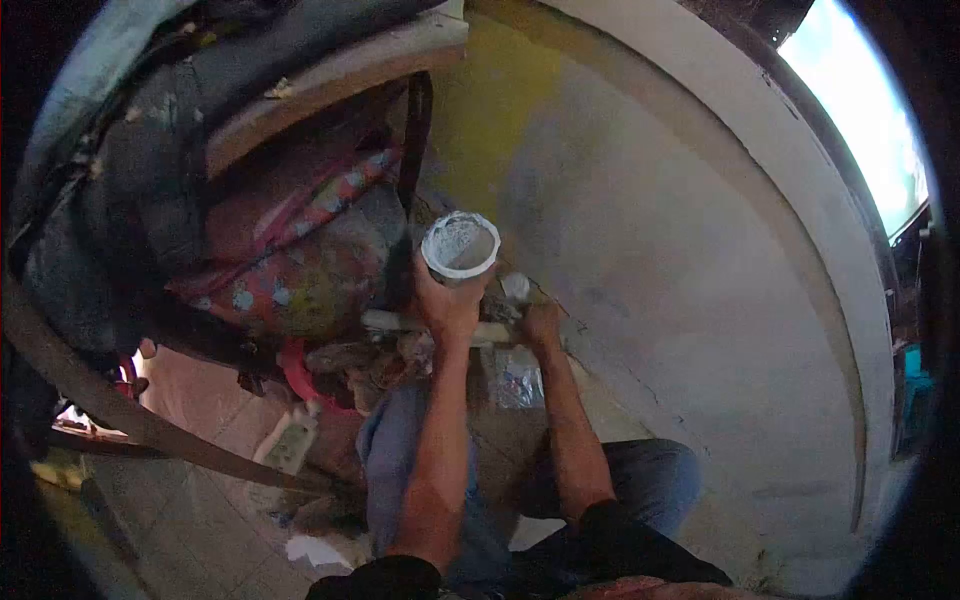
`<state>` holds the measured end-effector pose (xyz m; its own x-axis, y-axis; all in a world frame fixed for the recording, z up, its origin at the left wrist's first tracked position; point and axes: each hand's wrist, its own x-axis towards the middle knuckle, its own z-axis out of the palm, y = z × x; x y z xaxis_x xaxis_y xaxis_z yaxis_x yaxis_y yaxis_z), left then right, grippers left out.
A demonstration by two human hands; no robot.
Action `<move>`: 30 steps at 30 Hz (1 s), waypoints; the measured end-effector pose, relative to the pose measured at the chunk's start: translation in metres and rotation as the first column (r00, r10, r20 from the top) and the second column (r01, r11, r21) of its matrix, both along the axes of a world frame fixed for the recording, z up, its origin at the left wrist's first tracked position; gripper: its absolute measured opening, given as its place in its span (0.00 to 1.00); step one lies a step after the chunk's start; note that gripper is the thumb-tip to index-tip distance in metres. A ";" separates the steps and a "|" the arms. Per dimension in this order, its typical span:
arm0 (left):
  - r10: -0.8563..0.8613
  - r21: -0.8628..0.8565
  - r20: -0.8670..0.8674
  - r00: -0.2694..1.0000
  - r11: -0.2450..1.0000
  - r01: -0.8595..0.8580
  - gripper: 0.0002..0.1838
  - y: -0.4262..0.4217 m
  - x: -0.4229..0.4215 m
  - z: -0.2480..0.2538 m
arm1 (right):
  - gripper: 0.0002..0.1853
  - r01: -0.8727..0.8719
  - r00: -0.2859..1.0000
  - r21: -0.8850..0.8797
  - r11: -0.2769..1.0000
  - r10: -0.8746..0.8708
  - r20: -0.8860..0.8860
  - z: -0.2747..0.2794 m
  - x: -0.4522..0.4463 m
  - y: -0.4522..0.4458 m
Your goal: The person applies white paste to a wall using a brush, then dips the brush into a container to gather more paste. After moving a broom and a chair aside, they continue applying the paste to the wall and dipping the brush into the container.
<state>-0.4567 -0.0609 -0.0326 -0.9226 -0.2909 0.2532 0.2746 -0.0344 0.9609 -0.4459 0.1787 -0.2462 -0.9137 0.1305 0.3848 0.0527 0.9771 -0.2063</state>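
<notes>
My left hand (450, 305) is wrapped round a white-rimmed tub (460, 245), its open top facing me and whitish residue on its inner wall. To the right and a little lower, my right hand (541, 327) is closed near the foot of the wall; what it holds, if anything, is hidden. A pale bar-like piece (495, 333) runs beside it, and I cannot tell whether the two touch. Just above that hand lies a small white roundish thing (515, 287). Below, between my knees, is a clear plastic bag (518, 379).
A grey wall (660, 250) with yellow patches rises on the right. At left stands a wooden-edged frame (340, 80) over a patterned cloth bundle (290, 270). A pink ring-shaped rim (298, 375) and a pale object (288, 440) are on the tiled floor (190, 520).
</notes>
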 end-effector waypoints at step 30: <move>-0.076 -0.036 0.030 0.997 0.996 0.077 0.36 -0.003 -0.014 -0.022 | 0.11 -0.102 0.937 -0.950 0.295 -0.291 -0.191 0.352 0.029 -0.126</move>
<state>-0.4702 -0.0634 -0.0544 -0.9487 -0.2102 0.2361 0.2453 -0.0182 0.9693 -0.4173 0.0528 0.1055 -0.7417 0.6547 0.1460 -0.1193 0.0854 -0.9892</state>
